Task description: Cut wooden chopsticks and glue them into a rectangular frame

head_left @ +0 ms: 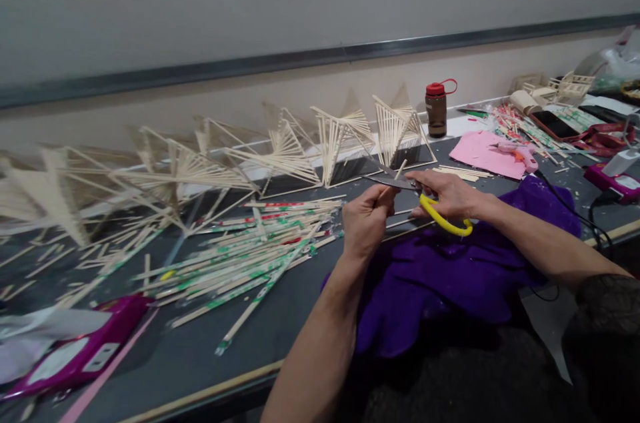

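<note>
In my right hand (445, 195) is a pair of scissors (445, 219) with yellow handles, its blades pointing left. My left hand (369, 219) is closed just left of the blades, pinching a thin wooden stick (401, 169) whose tip rises by the blades. Under both forearms lies a purple cloth (440, 276). Wrapped wooden sticks (260, 243) are piled on the dark table to the left of my hands. Behind them, several fan-shaped stick structures (347, 136) stand in a row along the wall.
A brown bottle (436, 113) with a red lid stands by the wall. To the right are a pink sheet (480, 151), a glue gun (520, 153), a phone (554, 124) and a magenta device (615, 181) with cables. Another magenta device (95, 343) lies at the left front.
</note>
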